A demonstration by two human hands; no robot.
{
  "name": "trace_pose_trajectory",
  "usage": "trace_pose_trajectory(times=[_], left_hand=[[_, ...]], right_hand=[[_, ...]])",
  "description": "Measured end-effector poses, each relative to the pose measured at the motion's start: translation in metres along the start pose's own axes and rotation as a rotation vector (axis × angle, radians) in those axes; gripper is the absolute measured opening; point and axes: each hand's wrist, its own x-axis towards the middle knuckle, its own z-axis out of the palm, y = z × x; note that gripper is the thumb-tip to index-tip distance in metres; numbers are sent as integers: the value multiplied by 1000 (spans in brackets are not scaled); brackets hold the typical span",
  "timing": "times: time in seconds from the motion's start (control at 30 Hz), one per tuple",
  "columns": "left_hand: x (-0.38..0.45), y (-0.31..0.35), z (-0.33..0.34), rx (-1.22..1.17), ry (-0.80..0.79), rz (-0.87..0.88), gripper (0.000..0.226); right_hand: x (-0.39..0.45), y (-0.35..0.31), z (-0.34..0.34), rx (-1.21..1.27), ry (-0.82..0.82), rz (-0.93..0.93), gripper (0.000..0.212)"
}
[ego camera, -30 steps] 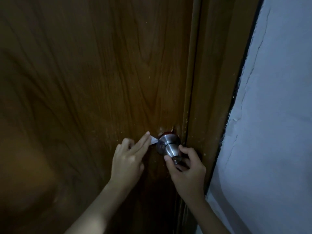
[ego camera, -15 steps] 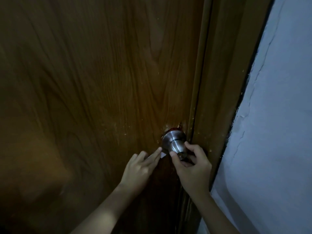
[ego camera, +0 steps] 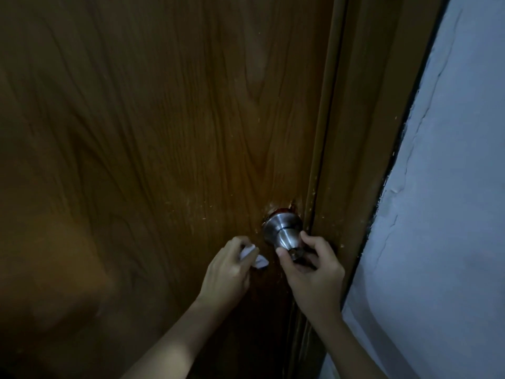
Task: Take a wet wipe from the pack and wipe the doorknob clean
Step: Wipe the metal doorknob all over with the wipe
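Note:
A silver metal doorknob (ego camera: pixel 282 231) sticks out of a brown wooden door (ego camera: pixel 164 132), close to its right edge. My right hand (ego camera: pixel 311 272) grips the knob's outer end with thumb and fingers. Just left of the knob, my left hand (ego camera: pixel 226 272) holds a crumpled white wet wipe (ego camera: pixel 254 257), a short gap from the metal. The wipe pack is not in view.
The brown door frame (ego camera: pixel 363 132) runs along the door's right edge. A pale blue-grey wall (ego camera: pixel 448 214) with cracked paint stands to the right of the frame. The scene is dim.
My left hand with the wipe has dropped from the knob's base to below and left of it, and the wipe is now bunched up. My right hand stays on the knob's end.

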Motion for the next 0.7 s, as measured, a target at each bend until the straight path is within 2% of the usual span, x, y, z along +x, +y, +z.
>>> trace_pose_trajectory(times=[0.1,0.2,0.27,0.5,0.6,0.7], left_hand=[[1,0,-4,-144,137,-151,24],[18,7,-9,-218,306,-273,22],[33,16,-13,-262,317,-296,23],[65,36,-14,-273,163,-311,19],[78,35,-18,-86,70,-155,15],[98,47,-20,62,-135,-20,15]], right_hand=[[-1,1,0,-7,-6,-6,38],[-2,0,1,-20,-11,-10,38],[-2,0,1,-19,-14,-4,39],[-1,1,0,-5,-20,-27,40],[-2,2,2,-8,-14,-33,39],[-1,2,1,16,-25,-11,39]])
